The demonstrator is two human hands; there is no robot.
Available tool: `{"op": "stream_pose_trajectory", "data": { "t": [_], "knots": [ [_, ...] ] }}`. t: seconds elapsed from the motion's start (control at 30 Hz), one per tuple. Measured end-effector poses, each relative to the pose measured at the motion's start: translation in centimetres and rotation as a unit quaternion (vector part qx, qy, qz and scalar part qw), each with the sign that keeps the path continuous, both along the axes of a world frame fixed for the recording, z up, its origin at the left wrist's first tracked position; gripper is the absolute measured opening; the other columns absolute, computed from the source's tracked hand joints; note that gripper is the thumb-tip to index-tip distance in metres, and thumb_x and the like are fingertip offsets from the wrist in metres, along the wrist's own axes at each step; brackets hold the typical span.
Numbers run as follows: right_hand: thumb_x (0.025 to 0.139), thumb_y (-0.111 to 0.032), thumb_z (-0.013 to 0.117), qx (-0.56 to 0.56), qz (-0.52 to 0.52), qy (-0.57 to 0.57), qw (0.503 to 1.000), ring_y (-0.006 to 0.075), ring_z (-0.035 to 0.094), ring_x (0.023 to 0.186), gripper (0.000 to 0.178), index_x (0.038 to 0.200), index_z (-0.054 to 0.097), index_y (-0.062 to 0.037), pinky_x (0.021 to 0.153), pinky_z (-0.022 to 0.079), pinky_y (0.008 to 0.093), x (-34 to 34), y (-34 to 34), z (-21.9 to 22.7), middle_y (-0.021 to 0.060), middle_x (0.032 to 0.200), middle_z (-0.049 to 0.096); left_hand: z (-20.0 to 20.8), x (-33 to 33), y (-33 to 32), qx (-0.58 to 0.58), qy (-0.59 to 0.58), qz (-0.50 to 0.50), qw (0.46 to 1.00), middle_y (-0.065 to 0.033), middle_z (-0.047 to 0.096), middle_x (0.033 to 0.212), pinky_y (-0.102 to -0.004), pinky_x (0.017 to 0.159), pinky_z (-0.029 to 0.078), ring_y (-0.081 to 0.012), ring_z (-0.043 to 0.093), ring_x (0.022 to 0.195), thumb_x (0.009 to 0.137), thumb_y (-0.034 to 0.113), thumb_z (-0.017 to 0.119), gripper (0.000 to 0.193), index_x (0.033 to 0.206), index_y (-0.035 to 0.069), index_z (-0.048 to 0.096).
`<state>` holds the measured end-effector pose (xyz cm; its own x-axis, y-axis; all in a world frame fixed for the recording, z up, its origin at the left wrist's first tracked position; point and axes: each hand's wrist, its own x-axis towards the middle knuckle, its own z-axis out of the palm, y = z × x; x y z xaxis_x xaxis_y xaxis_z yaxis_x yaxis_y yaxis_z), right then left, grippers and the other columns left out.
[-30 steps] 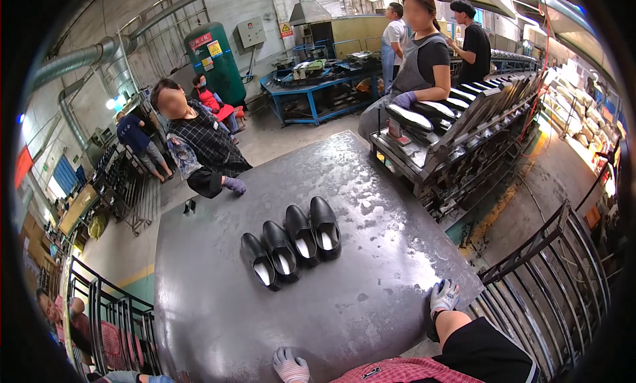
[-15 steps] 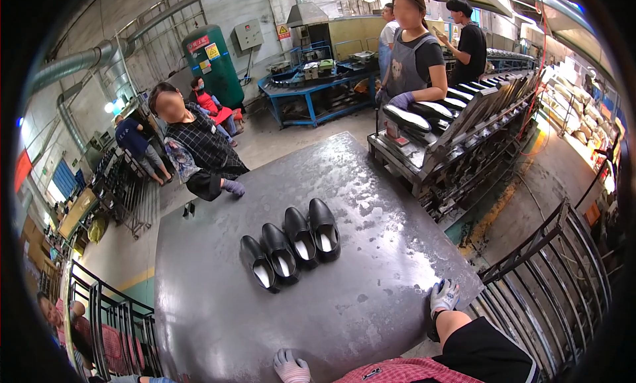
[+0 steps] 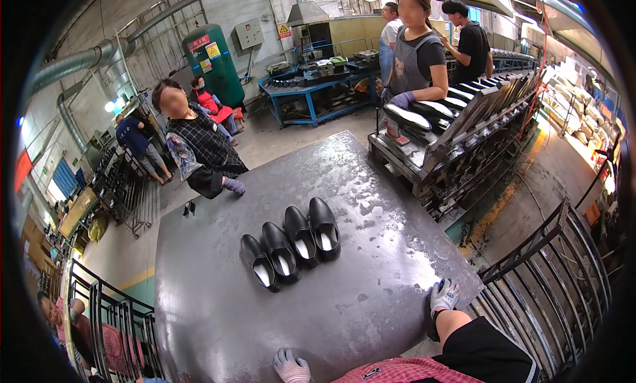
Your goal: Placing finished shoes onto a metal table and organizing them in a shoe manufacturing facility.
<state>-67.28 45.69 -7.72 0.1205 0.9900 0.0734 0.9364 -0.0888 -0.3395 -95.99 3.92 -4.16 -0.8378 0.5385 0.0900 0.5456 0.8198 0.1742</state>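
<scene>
Shoes (image 3: 295,232), four of them and all black, stand close side by side near the middle of the grey table (image 3: 371,270), toes away from the near edge, white insoles showing. The left hand (image 3: 291,366), in a striped glove, lies on the near part of the table with its fingers extended and nothing visible in its hold. The right hand (image 3: 445,295), in a pale patterned glove, rests near the table's right corner; its palm is hidden, so how far it is closed cannot be told. Both are well apart from the shoes. Across the table, a co-worker (image 3: 207,134) rests a purple-gloved hand (image 3: 234,186) on the tabletop. Two small black pieces (image 3: 189,209) lie near the table's left side.
</scene>
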Motion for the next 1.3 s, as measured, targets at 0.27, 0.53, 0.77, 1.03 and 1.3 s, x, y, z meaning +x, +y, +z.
{"op": "stream_pose_trajectory", "data": {
  "t": [0.27,0.53,0.77,1.03,1.3],
  "knots": [
    [0.092,-0.04,0.058,0.007,-0.003,0.004,1.0,0.04,0.043,0.134,0.048,0.126,0.058,-0.0061,0.114,0.032,0.0496,0.0,-0.1,0.4,0.0174,0.141,0.05,0.0,0.0,0.0,0.001,-0.007,0.002,1.0,-0.0197,0.051,0.139,-0.0514,0.113,0.032,-0.0396,0.042,0.133,0.085,0.03,0.057,0.05,0.129,0.005,0.056],
    [0.093,-0.039,0.057,0.006,0.008,0.009,1.0,0.0398,0.043,0.134,0.046,0.124,0.059,-0.0054,0.114,0.032,0.0496,0.0,-0.3,0.8,0.0178,0.138,0.051,0.0,0.0,0.0,0.0,-0.015,0.008,1.0,-0.0195,0.051,0.139,-0.0517,0.113,0.032,-0.0397,0.041,0.134,0.085,0.031,0.057,0.051,0.13,0.005,0.056],
    [0.092,-0.038,0.058,0.028,0.0,0.0,1.0,0.0399,0.043,0.133,0.045,0.123,0.059,-0.0052,0.113,0.032,0.0498,0.2,0.0,-0.2,0.018,0.136,0.052,-0.3,0.0,0.0,0.006,-0.021,0.01,1.0,-0.0193,0.051,0.14,-0.0516,0.113,0.032,-0.0388,0.041,0.134,0.085,0.03,0.057,0.051,0.13,0.006,0.057],
    [0.093,-0.037,0.058,0.039,0.008,-0.007,0.999,0.0412,0.046,0.13,0.04,0.121,0.06,-0.0083,0.11,0.035,0.0509,0.1,0.0,0.1,0.0155,0.134,0.054,-0.6,0.0,-0.1,0.002,-0.02,0.019,1.0,-0.0185,0.051,0.139,-0.0514,0.113,0.032,-0.0386,0.042,0.134,0.085,0.029,0.057,0.049,0.129,0.007,0.057],
    [0.093,-0.041,0.057,0.002,-0.002,0.002,1.0,0.0387,0.042,0.135,0.047,0.126,0.058,-0.0069,0.114,0.031,0.0497,-0.2,-0.2,0.5,0.0163,0.139,0.051,0.1,0.1,0.0,0.007,-0.004,0.004,1.0,-0.0185,0.052,0.138,-0.051,0.113,0.032,-0.0387,0.042,0.134,0.085,0.029,0.058,0.049,0.128,0.006,0.057]
  ]
}}
